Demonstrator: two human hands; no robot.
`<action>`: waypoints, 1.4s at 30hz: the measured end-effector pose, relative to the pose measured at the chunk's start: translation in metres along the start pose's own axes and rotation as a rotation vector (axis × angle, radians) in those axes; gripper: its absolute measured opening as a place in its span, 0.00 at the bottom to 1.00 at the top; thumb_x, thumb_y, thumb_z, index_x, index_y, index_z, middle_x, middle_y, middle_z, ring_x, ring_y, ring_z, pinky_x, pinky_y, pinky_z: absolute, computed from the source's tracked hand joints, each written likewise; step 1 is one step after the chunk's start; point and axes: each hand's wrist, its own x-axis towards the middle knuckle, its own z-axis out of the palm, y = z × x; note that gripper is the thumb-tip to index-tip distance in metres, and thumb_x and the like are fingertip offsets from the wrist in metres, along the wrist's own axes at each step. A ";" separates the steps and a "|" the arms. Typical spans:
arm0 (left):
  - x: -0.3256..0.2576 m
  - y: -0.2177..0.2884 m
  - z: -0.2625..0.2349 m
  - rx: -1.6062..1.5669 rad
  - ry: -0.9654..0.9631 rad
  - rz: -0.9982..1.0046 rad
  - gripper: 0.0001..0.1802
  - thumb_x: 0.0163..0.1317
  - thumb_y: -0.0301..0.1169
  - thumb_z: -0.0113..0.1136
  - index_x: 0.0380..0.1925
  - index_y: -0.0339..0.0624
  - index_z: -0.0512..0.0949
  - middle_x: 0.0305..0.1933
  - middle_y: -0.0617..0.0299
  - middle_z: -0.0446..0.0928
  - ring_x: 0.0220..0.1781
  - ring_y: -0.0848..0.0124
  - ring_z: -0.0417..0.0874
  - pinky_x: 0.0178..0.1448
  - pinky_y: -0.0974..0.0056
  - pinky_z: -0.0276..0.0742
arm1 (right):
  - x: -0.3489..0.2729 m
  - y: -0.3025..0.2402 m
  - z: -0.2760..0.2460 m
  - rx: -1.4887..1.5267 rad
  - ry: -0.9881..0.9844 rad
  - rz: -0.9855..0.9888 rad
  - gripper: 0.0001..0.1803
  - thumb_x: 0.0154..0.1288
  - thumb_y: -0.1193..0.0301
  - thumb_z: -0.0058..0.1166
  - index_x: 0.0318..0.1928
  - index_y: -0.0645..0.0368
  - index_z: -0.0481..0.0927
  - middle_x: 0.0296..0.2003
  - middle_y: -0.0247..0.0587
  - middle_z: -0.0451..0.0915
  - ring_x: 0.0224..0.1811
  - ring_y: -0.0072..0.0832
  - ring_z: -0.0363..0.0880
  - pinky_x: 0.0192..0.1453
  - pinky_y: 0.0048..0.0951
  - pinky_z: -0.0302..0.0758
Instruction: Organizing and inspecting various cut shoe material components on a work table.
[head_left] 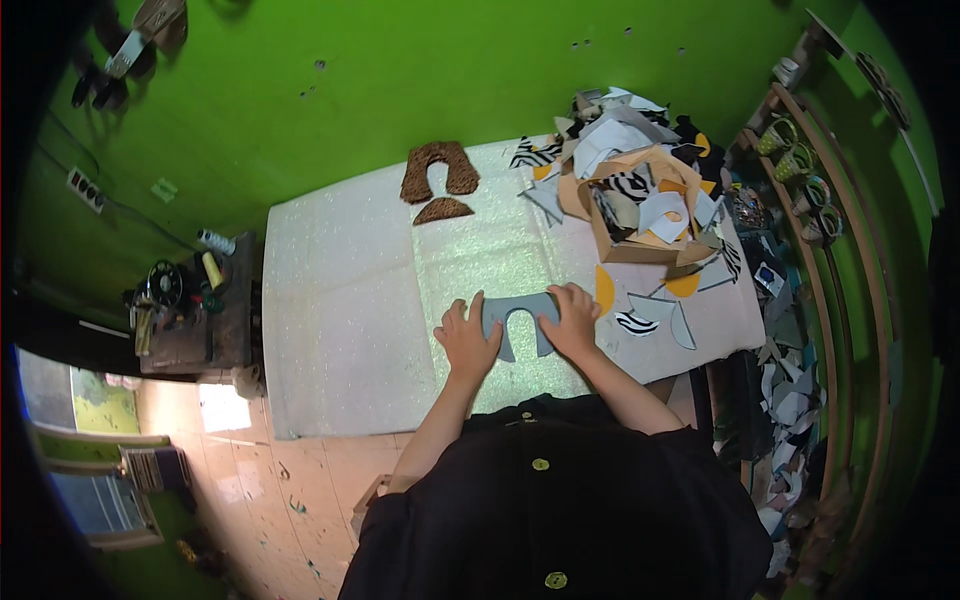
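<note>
Fingers of both the left hand (pixel 466 340) and right hand (pixel 571 320) are spread flat on the grey arch-shaped pattern (pixel 518 312), pinned to glittery sheeting (pixel 340 300) (slippage under uneven pressure is judged the likely risk).

The grey cutout (pixel 518 318) at centre looks like matt, smooth card or felt. It lies on a white sheet (pixel 340 300) with a glittery, pebbled sheen. The brown pieces (pixel 438 175) above look rough and speckled, like cork or fur cloth. At upper right, a matt cardboard box (pixel 640 215) holds smooth paper-like scraps. The wall (pixel 400 70) is matt green.
</note>
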 end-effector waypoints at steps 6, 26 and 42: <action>0.002 -0.011 0.047 -0.411 0.007 0.072 0.43 0.53 0.34 0.59 0.64 0.25 0.49 0.65 0.31 0.51 0.68 0.40 0.53 0.71 0.55 0.51 | 0.001 -0.011 0.018 0.116 -0.199 -0.046 0.37 0.52 0.65 0.58 0.63 0.55 0.62 0.63 0.59 0.59 0.68 0.51 0.53 0.68 0.48 0.54; -0.002 0.031 0.033 0.065 -0.093 -0.154 0.25 0.69 0.41 0.31 0.61 0.46 0.66 0.72 0.53 0.50 0.75 0.50 0.40 0.63 0.25 0.25 | 0.044 0.052 -0.123 0.119 0.420 -0.105 0.16 0.55 0.68 0.54 0.46 0.49 0.75 0.50 0.38 0.71 0.59 0.37 0.64 0.60 0.54 0.48; 0.029 0.158 0.032 -0.234 0.158 0.222 0.20 0.67 0.37 0.38 0.51 0.52 0.77 0.69 0.52 0.58 0.73 0.48 0.47 0.64 0.32 0.23 | 0.125 0.200 -0.186 0.116 0.473 0.295 0.05 0.59 0.67 0.56 0.34 0.52 0.78 0.28 0.31 0.81 0.34 0.31 0.79 0.63 0.52 0.50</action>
